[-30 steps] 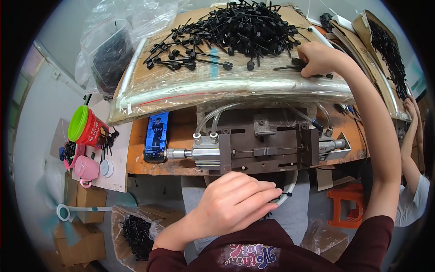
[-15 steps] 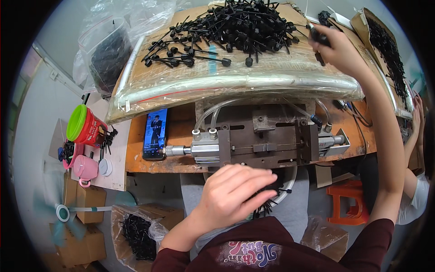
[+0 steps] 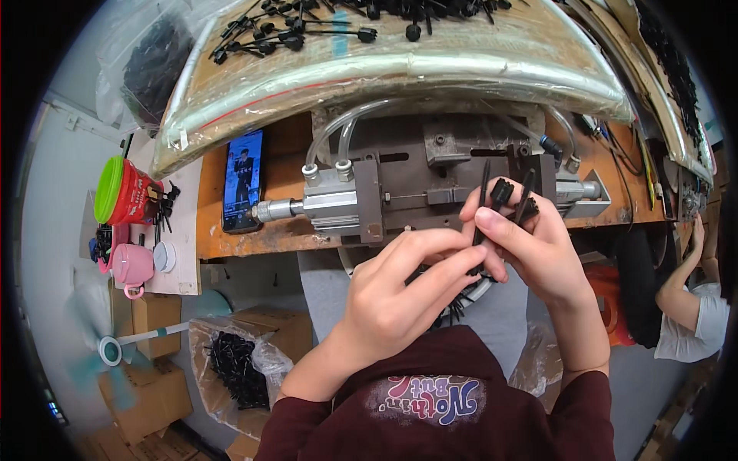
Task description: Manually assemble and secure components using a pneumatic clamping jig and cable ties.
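Several black plastic pieces, each with a thin stem and some with a ridged knob-like head (image 3: 501, 192), stick up from my right hand (image 3: 552, 257), closed around them. My left hand (image 3: 396, 288) meets it from the left, its thumb and fingertips pinched on the lower end of one black piece. Both hands are just in front of a dark metal fixture (image 3: 411, 201) with a silver air cylinder (image 3: 330, 211) at its left end. My right hand covers part of the fixture's right side. Below my hands, more black pieces (image 3: 455, 310) show partly in my lap.
A plastic-wrapped cardboard tray (image 3: 400, 77) holds a heap of black pieces behind the fixture. A phone (image 3: 243, 180), red bucket (image 3: 134, 196) and pink mug (image 3: 132, 265) stand left. Below are a fan (image 3: 110, 351) and a lined box (image 3: 288, 334). Another person's arm (image 3: 684, 276) shows right.
My right hand has come down from the heap to in front of the fixture with black pieces in it. My left hand has closed on one piece. The view has tilted downward.
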{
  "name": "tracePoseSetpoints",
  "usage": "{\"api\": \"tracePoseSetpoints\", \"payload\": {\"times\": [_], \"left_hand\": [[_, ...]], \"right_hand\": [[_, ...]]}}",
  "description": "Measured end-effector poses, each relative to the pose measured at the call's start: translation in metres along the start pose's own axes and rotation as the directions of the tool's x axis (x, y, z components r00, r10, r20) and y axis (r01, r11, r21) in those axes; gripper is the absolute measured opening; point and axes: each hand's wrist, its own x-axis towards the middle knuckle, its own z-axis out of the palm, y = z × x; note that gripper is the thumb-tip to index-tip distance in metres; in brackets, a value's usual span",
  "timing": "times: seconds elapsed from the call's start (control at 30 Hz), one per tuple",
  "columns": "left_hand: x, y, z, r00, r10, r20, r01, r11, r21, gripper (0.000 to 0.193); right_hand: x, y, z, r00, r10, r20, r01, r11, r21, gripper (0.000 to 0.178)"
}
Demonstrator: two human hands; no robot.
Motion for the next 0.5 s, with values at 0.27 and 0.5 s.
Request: {"api": "tracePoseSetpoints", "payload": {"times": [0.27, 0.5], "left_hand": [[-0.014, -0.017, 0.013, 0.998, -0.021, 0.057, 0.006, 0.967, 0.254, 0.030], [-0.009, -0.022, 0.029, 0.994, -0.018, 0.112, -0.029, 0.913, 0.407, 0.027]], "right_hand": [[-0.024, 0.018, -0.015, 0.962, -0.113, -0.248, 0.143, 0.984, 0.108, 0.010], [-0.037, 0.026, -0.023, 0.936, -0.169, -0.310, 0.222, 0.964, 0.144, 0.012]]}}
